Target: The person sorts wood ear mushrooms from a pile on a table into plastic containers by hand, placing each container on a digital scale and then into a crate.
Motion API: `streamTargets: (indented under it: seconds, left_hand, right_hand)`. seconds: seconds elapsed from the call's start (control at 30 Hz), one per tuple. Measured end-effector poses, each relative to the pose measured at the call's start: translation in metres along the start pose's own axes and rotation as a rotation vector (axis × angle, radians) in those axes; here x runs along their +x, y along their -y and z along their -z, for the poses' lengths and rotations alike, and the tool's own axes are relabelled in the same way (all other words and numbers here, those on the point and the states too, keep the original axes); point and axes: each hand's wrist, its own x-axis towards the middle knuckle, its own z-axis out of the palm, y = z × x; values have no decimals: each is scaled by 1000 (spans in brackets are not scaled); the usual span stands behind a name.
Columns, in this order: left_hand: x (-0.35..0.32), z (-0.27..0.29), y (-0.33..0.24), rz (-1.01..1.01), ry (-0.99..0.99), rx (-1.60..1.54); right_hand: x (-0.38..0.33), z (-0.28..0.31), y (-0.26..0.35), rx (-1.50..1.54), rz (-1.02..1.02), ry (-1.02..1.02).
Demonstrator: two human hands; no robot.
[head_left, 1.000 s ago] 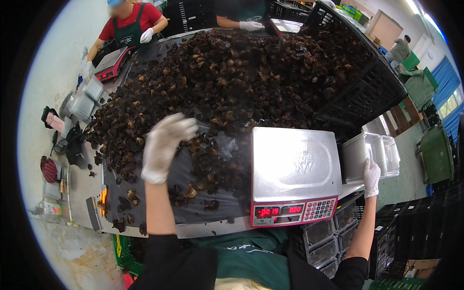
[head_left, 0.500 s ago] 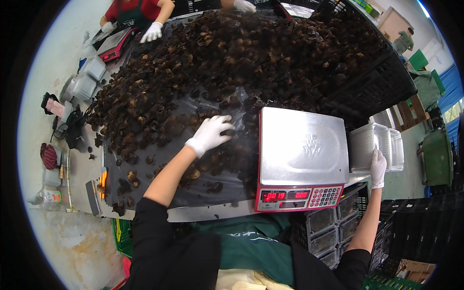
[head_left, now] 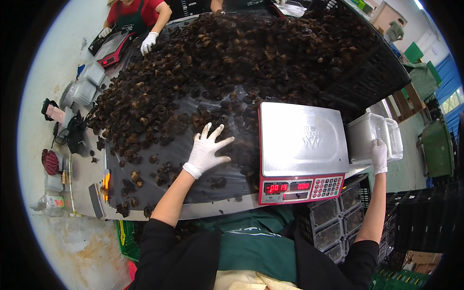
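My left hand (head_left: 208,151), in a white glove, is spread open low over the dark sheet on the table, beside dark brown wood ear mushrooms (head_left: 145,108). Nothing shows in its fingers. To its right stands a red digital scale (head_left: 302,140) with a bare silver pan and lit red digits. Beyond the scale, my gloved right hand (head_left: 379,155) grips the near edge of a stack of clear plastic trays (head_left: 365,137). Its fingertips are partly hidden by the tray wall.
Across the table, a co-worker's gloved hand (head_left: 149,43) is by the heap, near another scale (head_left: 113,50). A black crate (head_left: 369,79) stands at the right. Packed clear boxes (head_left: 325,212) are stacked below my scale. An orange cutter (head_left: 106,181) lies at the left edge.
My left hand has drawn nearer to me and its fingers have spread. My right hand stays on the trays. The co-worker's hand has lowered toward the heap, and the view has shifted slightly.
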Motion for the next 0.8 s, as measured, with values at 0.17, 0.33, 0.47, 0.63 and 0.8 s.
streamTargets:
  seconds: [0.17, 0.33, 0.47, 0.63, 0.8]
  left_hand:
    - [-14, -15, 35, -38, -207, -56]
    - [-11, -12, 38, 24, -335, 162]
    - [-6, -19, 40, 32, -291, 24]
    - [-8, -25, 54, 180, -348, -306]
    - [15, -6, 85, 425, -369, -832]
  right_hand:
    - [2, -4, 16, -60, 34, -26]
    - [12, -9, -9, -380, 46, -242]
    - [12, 42, -9, -192, -131, -644]
    - [-49, 54, 101, 139, -98, -606]
    - [-137, 10, 181, -161, 594, -54]
